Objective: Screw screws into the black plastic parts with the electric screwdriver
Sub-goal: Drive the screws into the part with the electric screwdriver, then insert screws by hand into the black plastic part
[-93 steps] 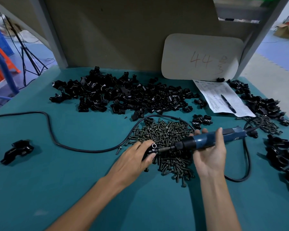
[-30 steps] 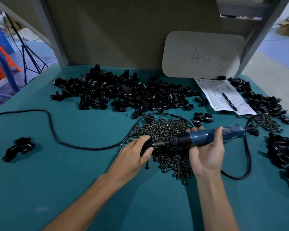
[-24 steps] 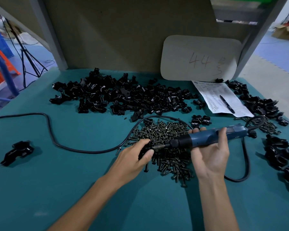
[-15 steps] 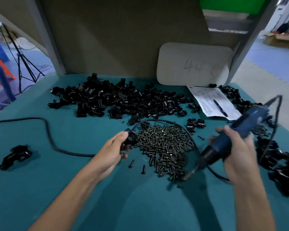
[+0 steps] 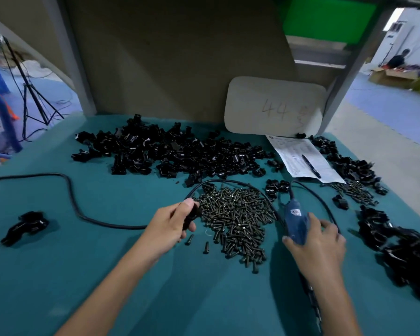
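My left hand pinches a small black plastic part between thumb and fingers, just left of the heap of dark screws on the teal table. On the heap's right side, my right hand holds the blue electric screwdriver low over the table. The tool's cord end points away from me and its bit end runs back under my wrist. Two loose screws lie below my left hand. A large pile of black plastic parts fills the back of the table.
The black power cable loops across the left and around the screw heap. One black part lies alone at far left. More black parts are piled at right. A paper with a pen and a white board sit at the back right.
The screwdriver bit has left the part. My right hand swung the tool to the right of the screws and lowered it. My left hand drew the part away to the left.
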`<action>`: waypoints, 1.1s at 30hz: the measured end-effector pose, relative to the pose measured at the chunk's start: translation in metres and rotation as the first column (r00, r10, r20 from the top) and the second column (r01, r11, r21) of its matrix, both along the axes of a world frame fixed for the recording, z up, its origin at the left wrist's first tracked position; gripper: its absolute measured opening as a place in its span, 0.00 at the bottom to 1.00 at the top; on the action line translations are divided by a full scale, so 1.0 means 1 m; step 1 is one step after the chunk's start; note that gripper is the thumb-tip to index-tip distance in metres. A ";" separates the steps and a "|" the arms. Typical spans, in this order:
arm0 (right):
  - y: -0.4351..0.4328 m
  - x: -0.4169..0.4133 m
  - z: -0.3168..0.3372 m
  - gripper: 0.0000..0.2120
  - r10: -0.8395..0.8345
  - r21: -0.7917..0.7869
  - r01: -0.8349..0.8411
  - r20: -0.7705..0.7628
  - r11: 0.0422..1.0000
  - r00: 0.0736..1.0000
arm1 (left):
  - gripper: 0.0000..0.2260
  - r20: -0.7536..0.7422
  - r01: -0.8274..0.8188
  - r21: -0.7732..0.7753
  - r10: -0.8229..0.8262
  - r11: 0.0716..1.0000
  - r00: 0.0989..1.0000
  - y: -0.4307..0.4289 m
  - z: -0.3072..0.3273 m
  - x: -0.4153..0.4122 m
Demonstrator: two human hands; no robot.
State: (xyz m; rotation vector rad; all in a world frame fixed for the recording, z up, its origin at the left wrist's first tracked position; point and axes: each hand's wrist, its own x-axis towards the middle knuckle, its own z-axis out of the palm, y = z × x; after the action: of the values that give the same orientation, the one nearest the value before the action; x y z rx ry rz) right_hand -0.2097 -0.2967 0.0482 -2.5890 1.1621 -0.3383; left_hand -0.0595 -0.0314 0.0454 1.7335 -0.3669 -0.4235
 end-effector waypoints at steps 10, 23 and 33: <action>0.050 0.067 -0.011 0.10 0.546 -0.032 -0.547 -0.022 0.837 0.837 | 0.20 0.422 -0.092 0.302 -0.047 0.949 0.905 -0.011 -0.025 -0.009; 0.059 0.070 -0.001 0.08 0.232 0.548 -0.612 0.608 0.570 0.760 | 0.15 0.610 -0.112 0.301 -0.101 0.947 0.786 -0.021 -0.052 -0.003; 0.083 0.077 -0.016 0.10 0.190 0.585 -0.723 0.714 0.368 0.674 | 0.15 0.613 -0.076 0.349 -0.166 0.934 0.773 -0.017 -0.053 -0.007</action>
State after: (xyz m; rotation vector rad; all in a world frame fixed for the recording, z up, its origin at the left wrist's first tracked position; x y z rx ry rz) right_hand -0.1328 -0.2137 0.0322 -1.6032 0.1515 -0.2373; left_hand -0.0669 -0.0483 -0.0080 2.2107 -0.8670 0.1010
